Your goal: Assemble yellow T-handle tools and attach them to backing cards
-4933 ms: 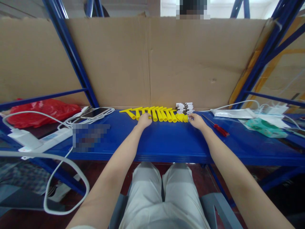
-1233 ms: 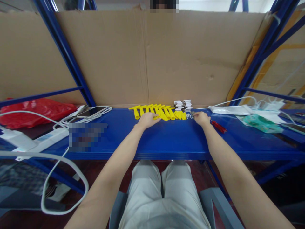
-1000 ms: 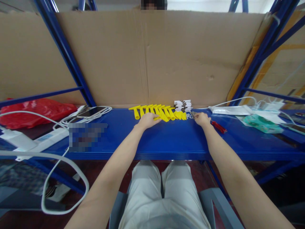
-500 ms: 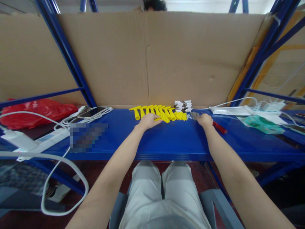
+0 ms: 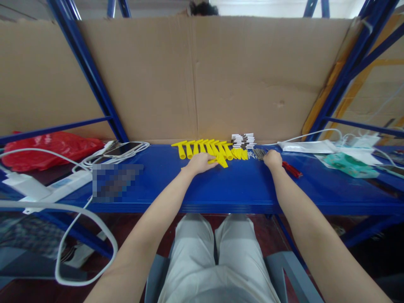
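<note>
My left hand point(image 5: 202, 163) is closed on a yellow T-shaped plastic piece point(image 5: 222, 160), holding it just in front of a row of similar yellow pieces point(image 5: 182, 150). At the right, my right hand point(image 5: 273, 159) has its fingers drawn together beside a pile of small grey metal parts point(image 5: 259, 154); the fingertips are partly hidden, and what they pinch is too small to name. Between the hands lie small flat yellow pieces point(image 5: 240, 154) and tiny white bits point(image 5: 251, 155). Behind these is a stack of white sticks with dark ends point(image 5: 243, 140).
A red-handled tool point(image 5: 292, 169) lies right of my right hand. Farther right are a green plastic packet point(image 5: 350, 165) and white cables. At left, a phone point(image 5: 122, 149), coiled cable, power strip point(image 5: 59, 189) and red bag point(image 5: 53, 149) occupy the blue table point(image 5: 233, 189). Cardboard point(image 5: 246, 75) stands behind.
My left hand has shifted slightly right and toward me, and the yellow piece in it has turned, its end pointing more downward. My right hand stays by the metal parts, almost unmoved.
</note>
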The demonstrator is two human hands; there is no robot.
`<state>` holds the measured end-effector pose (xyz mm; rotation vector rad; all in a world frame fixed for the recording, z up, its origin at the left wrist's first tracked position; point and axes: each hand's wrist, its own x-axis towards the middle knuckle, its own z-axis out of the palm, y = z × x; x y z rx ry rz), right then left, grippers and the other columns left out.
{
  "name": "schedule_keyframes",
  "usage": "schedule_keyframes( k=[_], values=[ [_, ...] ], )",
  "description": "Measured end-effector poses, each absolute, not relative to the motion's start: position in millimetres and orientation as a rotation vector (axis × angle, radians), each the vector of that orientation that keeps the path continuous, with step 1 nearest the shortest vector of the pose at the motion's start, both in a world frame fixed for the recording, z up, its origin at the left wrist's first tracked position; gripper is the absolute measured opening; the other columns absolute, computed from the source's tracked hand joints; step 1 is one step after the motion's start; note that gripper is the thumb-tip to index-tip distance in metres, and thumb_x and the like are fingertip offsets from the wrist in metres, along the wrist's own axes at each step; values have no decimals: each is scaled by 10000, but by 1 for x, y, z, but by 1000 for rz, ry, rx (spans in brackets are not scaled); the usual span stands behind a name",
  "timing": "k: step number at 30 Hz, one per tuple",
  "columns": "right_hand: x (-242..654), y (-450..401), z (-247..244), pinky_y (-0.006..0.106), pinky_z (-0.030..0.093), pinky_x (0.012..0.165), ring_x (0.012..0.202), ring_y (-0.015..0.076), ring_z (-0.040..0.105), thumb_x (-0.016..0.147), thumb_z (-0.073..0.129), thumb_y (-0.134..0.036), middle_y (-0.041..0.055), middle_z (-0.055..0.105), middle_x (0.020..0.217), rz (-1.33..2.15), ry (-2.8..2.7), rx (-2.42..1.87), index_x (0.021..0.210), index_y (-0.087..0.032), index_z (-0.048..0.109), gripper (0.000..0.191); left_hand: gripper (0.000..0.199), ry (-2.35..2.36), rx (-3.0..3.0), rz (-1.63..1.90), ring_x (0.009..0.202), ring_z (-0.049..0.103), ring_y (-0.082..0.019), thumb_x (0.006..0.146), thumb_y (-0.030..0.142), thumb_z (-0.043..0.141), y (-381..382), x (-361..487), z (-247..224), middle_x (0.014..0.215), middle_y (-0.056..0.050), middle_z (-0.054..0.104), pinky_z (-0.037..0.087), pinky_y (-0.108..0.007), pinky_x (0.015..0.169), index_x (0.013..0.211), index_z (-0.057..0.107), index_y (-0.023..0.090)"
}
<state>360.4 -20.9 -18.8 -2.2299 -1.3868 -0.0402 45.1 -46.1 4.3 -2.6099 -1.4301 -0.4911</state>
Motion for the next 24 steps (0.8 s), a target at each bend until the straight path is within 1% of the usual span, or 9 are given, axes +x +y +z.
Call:
schedule_keyframes(
  k=[5, 9, 13, 17, 20, 24],
  values=[
    [357, -29, -15, 395, 502, 871, 1057, 328, 642, 802, 505, -86, 264, 667, 1073, -29, -1328, -2228, 1138, -42, 627, 361, 355, -1364, -2632, -499, 986, 660, -234, 867, 468, 521, -47, 50, 1, 1024, -51, 737, 484, -297, 824, 1038, 737, 245],
    [356, -32, -13, 409, 490, 899, 1079, 330, 627, 776, 496, -44, 256, 654, 1122, -33, -1298, -2198, 1150, -40, 610, 391, 355, -1369, -2625, -494, 987, 660, -236, 858, 466, 539, -46, 51, 0, 1020, -54, 739, 486, -301, 829, 1060, 731, 247],
    [359, -29, -10, 403, 473, 926, 1074, 306, 621, 771, 465, -35, 210, 663, 1128, -111, -1234, -2044, 1142, -83, 618, 404, 348, -1374, -2620, -479, 997, 658, -230, 859, 470, 536, -46, 51, 1, 1020, -43, 740, 484, -289, 828, 1049, 734, 255],
    [352, -26, -4, 360, 460, 935, 1054, 259, 621, 822, 406, -90, 154, 685, 1086, -177, -1355, -1789, 1104, -122, 641, 368, 346, -1365, -2627, -487, 996, 659, -236, 859, 473, 535, -46, 51, 0, 1012, -45, 740, 483, -294, 833, 1038, 738, 256],
    [336, -25, -1, 337, 490, 866, 938, 227, 654, 824, 410, -112, 138, 703, 1019, -73, -1541, -1604, 1087, -111, 652, 357, 343, -1346, -2634, -510, 988, 662, -241, 855, 470, 542, -46, 51, 0, 998, -51, 740, 481, -298, 835, 1020, 743, 246],
    [308, -26, -3, 310, 533, 716, 706, 173, 659, 783, 470, -98, 74, 710, 825, 295, -1713, -1406, 1046, -111, 663, 326, 342, -1337, -2621, -490, 983, 661, -230, 863, 468, 529, -47, 51, 1, 1007, -43, 738, 478, -285, 825, 1030, 737, 254]
  ],
)
